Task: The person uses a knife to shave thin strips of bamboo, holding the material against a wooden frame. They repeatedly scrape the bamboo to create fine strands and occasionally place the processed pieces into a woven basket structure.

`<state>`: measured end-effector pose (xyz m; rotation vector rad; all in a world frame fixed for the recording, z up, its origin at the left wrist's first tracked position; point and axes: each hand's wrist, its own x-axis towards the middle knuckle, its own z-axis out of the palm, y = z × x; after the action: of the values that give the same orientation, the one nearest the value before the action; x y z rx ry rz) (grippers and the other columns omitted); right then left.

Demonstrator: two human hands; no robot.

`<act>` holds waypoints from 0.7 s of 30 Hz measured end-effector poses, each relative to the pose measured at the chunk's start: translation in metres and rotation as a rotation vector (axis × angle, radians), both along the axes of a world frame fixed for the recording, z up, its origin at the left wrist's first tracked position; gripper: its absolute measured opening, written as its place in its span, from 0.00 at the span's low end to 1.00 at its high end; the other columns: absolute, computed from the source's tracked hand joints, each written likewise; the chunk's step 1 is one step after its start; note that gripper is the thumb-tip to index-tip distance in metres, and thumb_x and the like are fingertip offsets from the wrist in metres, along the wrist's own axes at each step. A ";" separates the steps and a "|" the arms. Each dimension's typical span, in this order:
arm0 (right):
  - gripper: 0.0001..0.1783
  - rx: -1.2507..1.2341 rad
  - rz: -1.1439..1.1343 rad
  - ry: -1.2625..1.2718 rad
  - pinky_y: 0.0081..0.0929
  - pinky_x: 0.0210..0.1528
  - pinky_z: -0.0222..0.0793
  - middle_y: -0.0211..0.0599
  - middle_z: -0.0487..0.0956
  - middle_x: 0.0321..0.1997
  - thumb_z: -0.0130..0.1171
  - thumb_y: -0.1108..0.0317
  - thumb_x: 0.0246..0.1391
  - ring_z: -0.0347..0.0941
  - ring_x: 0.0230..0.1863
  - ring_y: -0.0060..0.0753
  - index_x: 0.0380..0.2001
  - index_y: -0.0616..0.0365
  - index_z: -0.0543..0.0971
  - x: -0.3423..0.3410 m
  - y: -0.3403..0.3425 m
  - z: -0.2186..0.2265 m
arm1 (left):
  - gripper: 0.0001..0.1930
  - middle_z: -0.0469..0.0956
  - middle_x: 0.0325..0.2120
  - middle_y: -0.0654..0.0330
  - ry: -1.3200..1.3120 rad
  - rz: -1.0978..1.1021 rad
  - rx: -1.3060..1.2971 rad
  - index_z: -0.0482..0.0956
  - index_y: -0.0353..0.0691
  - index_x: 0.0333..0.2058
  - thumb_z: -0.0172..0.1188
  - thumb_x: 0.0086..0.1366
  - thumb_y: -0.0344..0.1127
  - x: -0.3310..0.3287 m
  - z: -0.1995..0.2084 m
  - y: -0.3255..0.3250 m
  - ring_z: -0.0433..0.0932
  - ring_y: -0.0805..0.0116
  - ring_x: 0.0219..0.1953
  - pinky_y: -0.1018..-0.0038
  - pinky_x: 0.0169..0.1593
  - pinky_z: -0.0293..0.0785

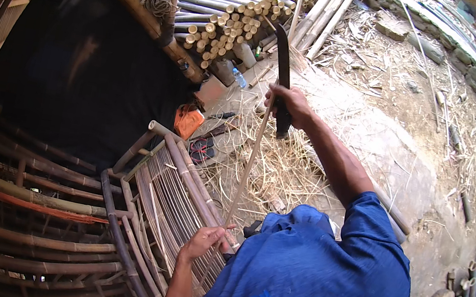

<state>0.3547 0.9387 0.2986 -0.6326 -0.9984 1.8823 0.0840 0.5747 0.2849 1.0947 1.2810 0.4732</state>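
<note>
A long thin bamboo strip (248,169) runs slantwise from the top of the view down past both hands. My left hand (203,243) is closed around its lower part, beside the bamboo bench (158,192). Farther out, my right hand (293,105) grips a machete (282,58) by its dark handle, the long dark blade pointing up and away. The strip passes against the fingers of my right hand, close to the machete. Whether those fingers also pinch the strip, I cannot tell.
Thin shavings (285,169) litter the ground ahead. Cut bamboo poles (233,25) are stacked at the back, near a plastic bottle (239,78). An orange bag (188,120) lies by the bench. A bamboo frame (40,238) stands at left, and a pole (391,209) lies at right.
</note>
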 end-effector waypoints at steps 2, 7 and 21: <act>0.17 0.078 0.026 0.005 0.22 0.20 0.69 0.36 0.80 0.24 0.56 0.55 0.63 0.72 0.17 0.23 0.33 0.60 0.77 -0.012 -0.012 -0.004 | 0.37 0.76 0.54 0.48 0.311 -0.034 0.243 0.76 0.31 0.55 0.49 0.68 0.64 0.007 0.008 0.028 0.72 0.59 0.60 0.64 0.65 0.64; 0.20 0.228 0.058 -0.215 0.26 0.22 0.65 0.32 0.76 0.20 0.58 0.54 0.63 0.70 0.19 0.22 0.26 0.61 0.78 -0.048 -0.064 0.010 | 0.30 0.81 0.43 0.52 -0.015 0.184 0.575 0.66 0.32 0.63 0.52 0.73 0.50 0.070 0.013 0.144 0.79 0.62 0.49 0.64 0.57 0.71; 0.42 0.957 -0.152 -1.344 0.38 0.17 0.67 0.30 0.70 0.14 0.38 0.24 0.57 0.70 0.17 0.30 0.26 0.56 0.76 -0.022 -0.047 0.014 | 0.20 0.60 0.16 0.75 0.209 0.435 0.567 0.76 0.32 0.56 0.50 0.75 0.41 0.057 0.003 0.099 0.56 0.86 0.17 0.82 0.21 0.52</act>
<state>0.3323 0.8921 0.3124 -1.2852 -2.3328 0.4404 0.1410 0.6733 0.2881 1.3563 1.6309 1.1228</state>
